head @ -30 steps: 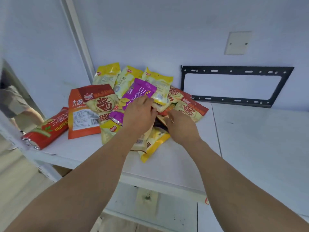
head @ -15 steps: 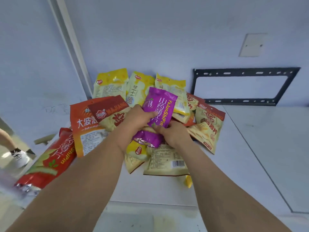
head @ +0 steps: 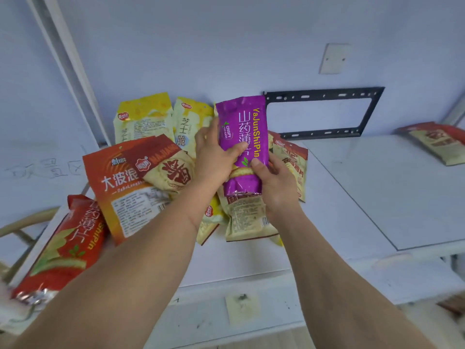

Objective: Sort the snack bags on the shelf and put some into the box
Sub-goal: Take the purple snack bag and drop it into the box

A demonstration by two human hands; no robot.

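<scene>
A purple snack bag stands upright above the pile, held by both hands. My left hand grips its left side with the thumb across the front. My right hand grips its lower right edge. Below and around them lie several bags on the white shelf: a big orange bag, a red bag at the left edge, two yellow bags against the wall, and a beige bag with its back label up. No box is in view.
A black metal bracket leans on the wall behind the pile. One more red and beige bag lies at the far right of the shelf. A wooden chair back shows at lower left.
Both hands have lifted the purple bag out of the pile and turned it upright. The view has moved closer to the shelf and a little to the left.
</scene>
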